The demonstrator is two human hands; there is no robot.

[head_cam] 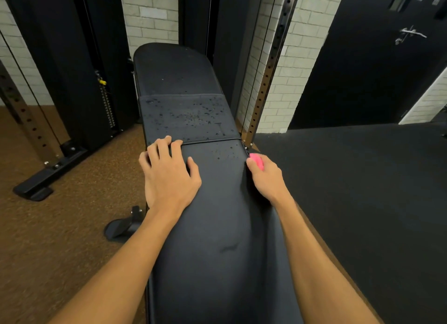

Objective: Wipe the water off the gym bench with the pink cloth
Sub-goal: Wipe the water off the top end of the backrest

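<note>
A gym: black padded gym bench (217,227) at 12 o'clock, w/ a cable machine's weight stack (107,111) & yellow pin (102,82) at 10. Hole-punched rack upright (266,82) at 1, black rubber floor (362,190) at 3, white brick wall (150,16) behind the equip.

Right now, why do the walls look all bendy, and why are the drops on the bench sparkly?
In the head view, the wide lens bends the straight post and brick wall outward near the edges; also in the head view, the drops on the bench catch the room light as tiny bright specks; nothing looks badly blurred.
</note>
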